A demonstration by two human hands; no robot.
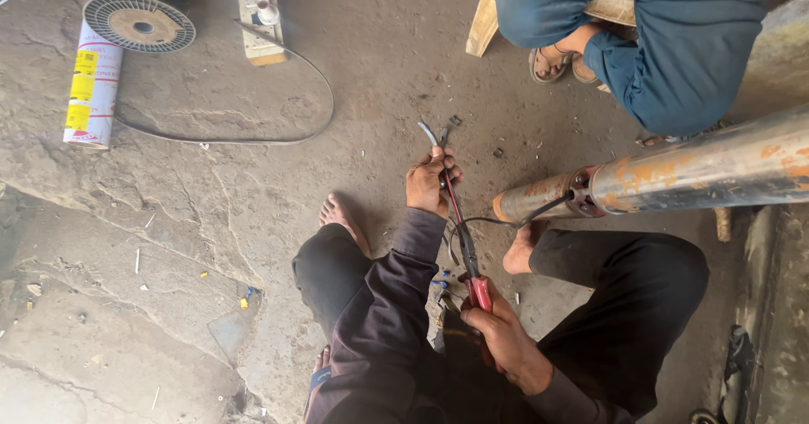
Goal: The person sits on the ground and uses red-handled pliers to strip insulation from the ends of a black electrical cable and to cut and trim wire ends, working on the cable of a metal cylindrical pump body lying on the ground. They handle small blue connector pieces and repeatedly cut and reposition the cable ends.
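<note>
Left hand [431, 184] on cable [452, 205], right hand [503, 333] on red-handled pliers [475, 281].

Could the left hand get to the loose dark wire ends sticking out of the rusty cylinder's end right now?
Probably not at once. The left hand is closed around a cable that the right hand works with red-handled pliers. Floor lies open between it and the cylinder, so only its grip blocks it.
</note>
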